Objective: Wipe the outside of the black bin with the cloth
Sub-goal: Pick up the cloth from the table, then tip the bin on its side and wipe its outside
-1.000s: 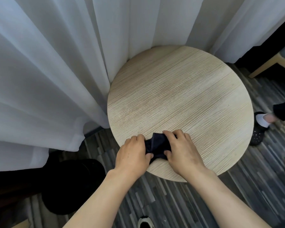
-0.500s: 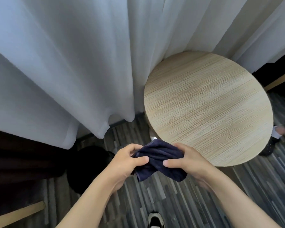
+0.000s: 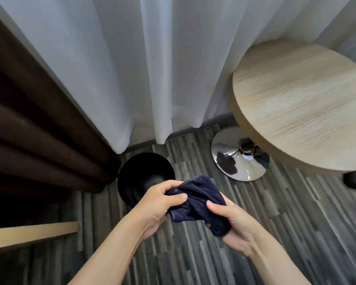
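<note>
Hands have left the round wooden table [image 3: 302, 95], where a second ago they pressed the dark blue cloth [image 3: 197, 200] against its near edge; now both hold that cloth in the air above the striped grey floor [image 3: 275, 223], and the view has swung left and down. The left hand [image 3: 158, 204] is closed around the cloth's left end, thumb laid across the top of the fabric. The right hand [image 3: 232, 221] pinches the right end between thumb and curled fingers, with a fold of cloth hanging over the palm. The black bin [image 3: 132, 177], barely seen before at the lower left, now shows as a round dark shape standing on the floor just beyond the left hand, whose knuckles cover part of its near side; the cloth does not touch it. The bin stands close to the hem of the white curtain [image 3: 152, 68] and beside the brown drape [image 3: 39, 130]. To the right, the table's chrome base [image 3: 238, 161] rests on the floor, well apart from the bin.
</note>
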